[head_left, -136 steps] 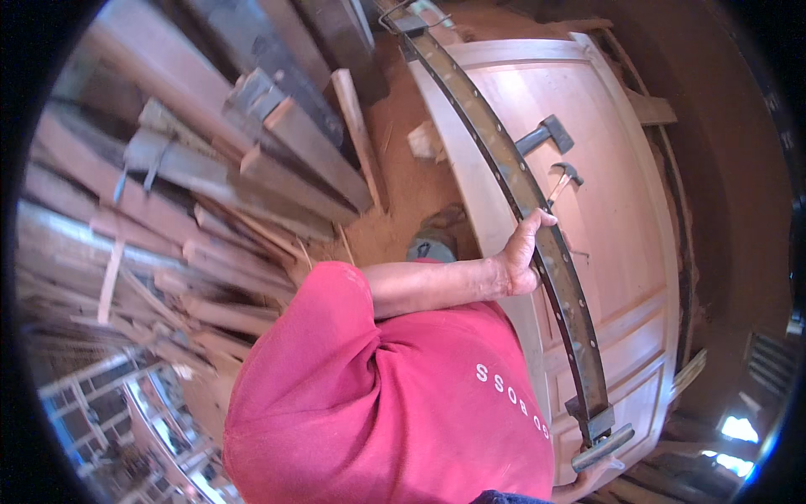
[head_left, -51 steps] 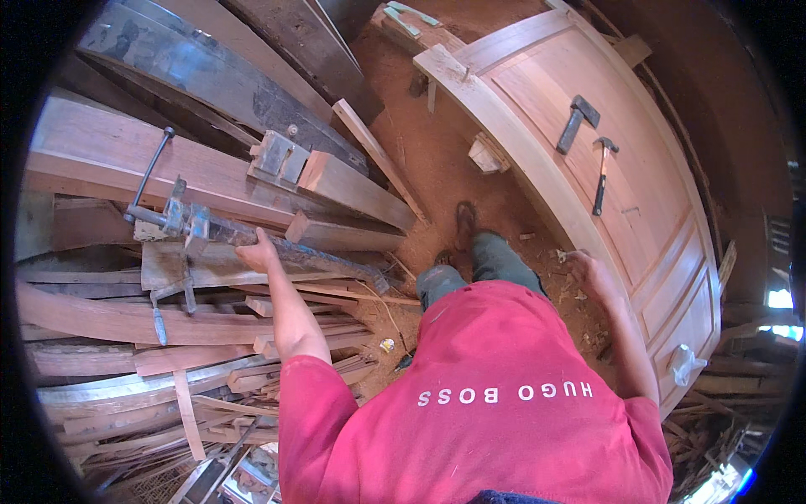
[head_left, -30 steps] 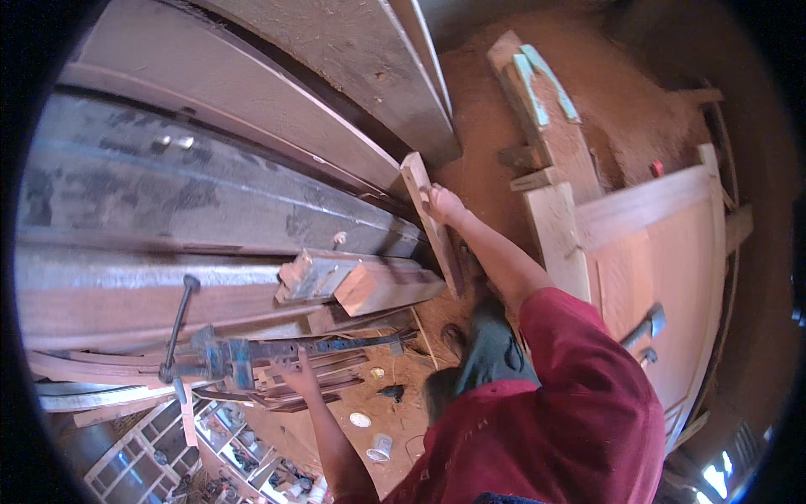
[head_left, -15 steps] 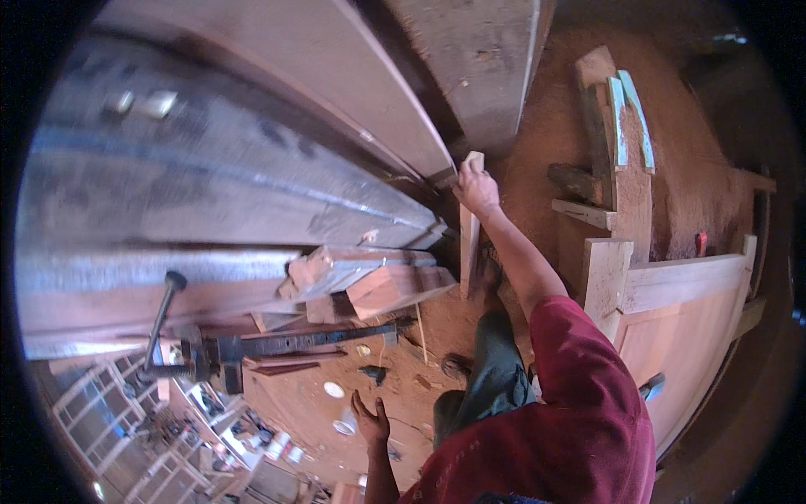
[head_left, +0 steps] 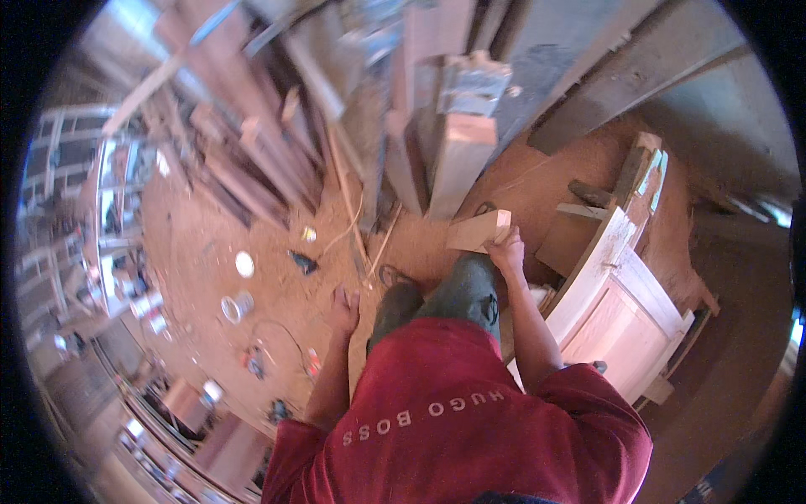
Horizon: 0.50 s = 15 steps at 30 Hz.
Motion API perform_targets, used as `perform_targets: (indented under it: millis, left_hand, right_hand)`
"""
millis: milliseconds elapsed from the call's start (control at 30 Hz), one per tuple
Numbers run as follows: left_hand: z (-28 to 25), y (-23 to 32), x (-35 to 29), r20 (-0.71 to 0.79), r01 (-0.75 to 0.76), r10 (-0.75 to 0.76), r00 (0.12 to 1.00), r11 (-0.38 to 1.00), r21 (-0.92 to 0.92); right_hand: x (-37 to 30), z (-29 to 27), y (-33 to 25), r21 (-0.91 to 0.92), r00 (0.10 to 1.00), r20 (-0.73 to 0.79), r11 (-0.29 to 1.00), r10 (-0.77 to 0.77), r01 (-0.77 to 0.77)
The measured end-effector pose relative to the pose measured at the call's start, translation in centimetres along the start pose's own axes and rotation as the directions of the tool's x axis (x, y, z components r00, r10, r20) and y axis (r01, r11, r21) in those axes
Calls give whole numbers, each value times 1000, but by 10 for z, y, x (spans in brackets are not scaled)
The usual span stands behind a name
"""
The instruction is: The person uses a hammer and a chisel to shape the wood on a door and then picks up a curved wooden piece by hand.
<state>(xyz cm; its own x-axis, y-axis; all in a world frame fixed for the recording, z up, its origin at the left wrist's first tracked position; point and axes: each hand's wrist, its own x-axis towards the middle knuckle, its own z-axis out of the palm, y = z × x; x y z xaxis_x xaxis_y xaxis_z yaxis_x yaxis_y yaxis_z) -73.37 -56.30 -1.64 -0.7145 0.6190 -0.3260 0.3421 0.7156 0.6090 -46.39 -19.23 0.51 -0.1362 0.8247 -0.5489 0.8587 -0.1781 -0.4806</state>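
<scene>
I log the right hand point(head_left: 506, 249) grasping the block point(head_left: 478, 231) by its end, presumably for control; left hand point(head_left: 344, 312) empty, loose.

the piece of wood point(head_left: 477, 232) had left its slanting place beside the tall boards point(head_left: 659, 71) and was in front of the person's legs point(head_left: 464, 290), its upper end in the right hand point(head_left: 506, 250). the left hand point(head_left: 342, 311), on the metal clamp point(head_left: 379, 143) a second before, had come off it and hung over the floor point(head_left: 193, 235), fingers loosely bent.
</scene>
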Motion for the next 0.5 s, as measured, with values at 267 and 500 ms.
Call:
perform_targets:
  millis: [267,500]
  left_hand:
    - [-34,-162,-89,-113,238,-304,946,889,-392]
    - [-30,-287,-186,-130,503,-670,731,658,-560]
  right_hand:
    - [-126,130,-47,-429,814,210,698,-541,574]
    - [-175,43,-208,-343,601,175,524,-780,779]
